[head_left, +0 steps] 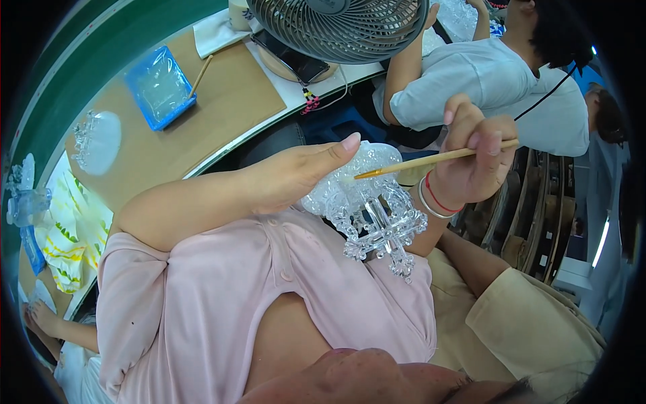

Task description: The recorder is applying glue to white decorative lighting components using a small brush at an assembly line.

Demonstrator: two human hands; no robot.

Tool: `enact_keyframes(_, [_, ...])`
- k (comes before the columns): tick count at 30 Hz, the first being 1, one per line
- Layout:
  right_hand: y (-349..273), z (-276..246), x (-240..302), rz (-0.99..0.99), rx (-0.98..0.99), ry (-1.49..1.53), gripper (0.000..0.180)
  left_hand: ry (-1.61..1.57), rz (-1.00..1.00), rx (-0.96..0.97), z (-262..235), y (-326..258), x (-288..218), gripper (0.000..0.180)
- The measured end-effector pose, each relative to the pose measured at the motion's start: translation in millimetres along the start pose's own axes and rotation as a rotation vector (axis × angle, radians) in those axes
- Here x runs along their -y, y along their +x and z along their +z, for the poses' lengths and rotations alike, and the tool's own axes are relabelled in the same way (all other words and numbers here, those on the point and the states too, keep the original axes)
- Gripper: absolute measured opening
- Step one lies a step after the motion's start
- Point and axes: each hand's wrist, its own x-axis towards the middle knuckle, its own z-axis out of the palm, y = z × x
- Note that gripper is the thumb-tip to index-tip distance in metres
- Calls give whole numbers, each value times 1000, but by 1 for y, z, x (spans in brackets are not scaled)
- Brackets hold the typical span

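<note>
The left hand point(306, 168) grasps the ornament point(378, 219) beyond the tabletop's edge point(291, 94), probably steadying it for the brush point(410, 163) the right hand point(481, 148) pinches.

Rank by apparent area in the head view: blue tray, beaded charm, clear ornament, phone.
1. Clear ornament
2. Blue tray
3. Phone
4. Beaded charm

The ornament looks closer to the camera, so its true size against the tray is unsure.

Left forearm point(195, 205) crosswise, left hand point(299, 168) with straight thumb point(336, 151); right hand point(479, 151) upright, fingers point(494, 143) in a pinch.
</note>
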Motion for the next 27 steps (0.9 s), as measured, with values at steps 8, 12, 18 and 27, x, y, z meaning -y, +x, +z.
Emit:
enact_keyframes(8, [5, -21, 0, 7, -11, 32, 19, 31, -32, -17, -1, 2, -2, 66])
enact_keyframes(12, [5, -13, -3, 14, 67, -57, 22, -9, -15, -5, 2, 4, -5, 62])
enact_keyframes(18, [6, -26, -6, 15, -48, 9, 21, -51, -15, -24, -1, 5, -6, 59])
enact_keyframes(27, [6, -29, -6, 2, -73, -6, 22, -65, 6, 12, -4, 4, -8, 58])
